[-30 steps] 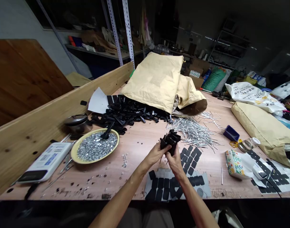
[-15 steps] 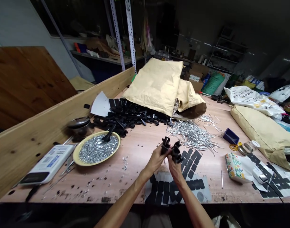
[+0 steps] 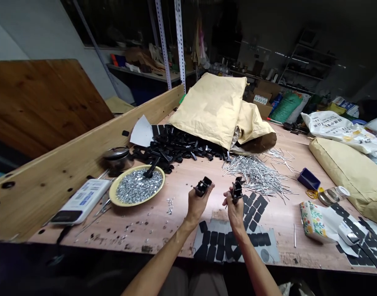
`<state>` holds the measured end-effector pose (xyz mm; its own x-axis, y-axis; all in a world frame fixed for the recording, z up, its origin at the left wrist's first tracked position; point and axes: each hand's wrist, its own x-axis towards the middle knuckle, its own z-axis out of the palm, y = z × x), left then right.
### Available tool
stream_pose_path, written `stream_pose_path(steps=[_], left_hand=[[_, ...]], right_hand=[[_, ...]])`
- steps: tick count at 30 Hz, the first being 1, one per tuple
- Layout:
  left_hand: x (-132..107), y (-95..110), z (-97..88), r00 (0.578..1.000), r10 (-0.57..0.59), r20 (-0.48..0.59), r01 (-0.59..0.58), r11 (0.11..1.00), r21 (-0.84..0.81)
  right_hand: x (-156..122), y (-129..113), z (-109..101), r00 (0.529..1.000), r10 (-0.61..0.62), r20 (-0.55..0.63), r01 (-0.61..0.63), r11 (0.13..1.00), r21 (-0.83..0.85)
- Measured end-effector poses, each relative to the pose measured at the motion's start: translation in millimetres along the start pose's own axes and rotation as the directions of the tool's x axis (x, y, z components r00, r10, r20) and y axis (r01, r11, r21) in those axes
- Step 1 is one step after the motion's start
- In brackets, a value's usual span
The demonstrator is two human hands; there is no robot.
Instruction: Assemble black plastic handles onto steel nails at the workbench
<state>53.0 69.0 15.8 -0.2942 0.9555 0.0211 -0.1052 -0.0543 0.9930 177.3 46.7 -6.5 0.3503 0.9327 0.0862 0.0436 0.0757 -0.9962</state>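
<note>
Above the front middle of the table, my left hand is closed round a black plastic part. A second black plastic part is gripped in my right hand, a short gap away. Its exact kind does not show in either hand. Below my wrists lies a grey sheet bearing rows of black rounded pads. Beyond my right hand is a heap of thin metal pins. Left of my left hand lie a few small shiny pieces.
A yellow bowl of small metal pieces holds a black scoop. Behind it are a pile of black parts and a large paper sack. At left stands a white scale. A tissue box and blue tray sit right.
My hands were close together and have moved apart, each with a black plastic part. The view has shifted slightly to the left.
</note>
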Motion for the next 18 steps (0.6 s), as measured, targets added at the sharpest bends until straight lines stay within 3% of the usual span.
stream_pose_path(steps=[5, 10, 14, 18], left_hand=[[-3, 3, -0.9, 0.999, -0.039, -0.016, 0.038, 0.994, -0.098], [6, -7, 4.8, 0.985, -0.170, 0.030, 0.173, 0.968, -0.183], [5, -21, 11.6, 0.933, -0.313, 0.179, 0.352, 0.899, -0.260], [5, -37, 14.4, 0.870, -0.436, 0.231, 0.489, 0.822, -0.292]], right_hand=[[-2, -2, -3, 0.999, 0.034, -0.018, -0.035, 0.999, -0.021], [-4, -3, -5, 0.999, 0.037, -0.004, -0.038, 0.999, -0.037], [1, 6, 1, 0.986, 0.120, 0.115, -0.104, 0.986, -0.131], [12, 22, 13, 0.954, 0.223, 0.202, -0.127, 0.906, -0.404]])
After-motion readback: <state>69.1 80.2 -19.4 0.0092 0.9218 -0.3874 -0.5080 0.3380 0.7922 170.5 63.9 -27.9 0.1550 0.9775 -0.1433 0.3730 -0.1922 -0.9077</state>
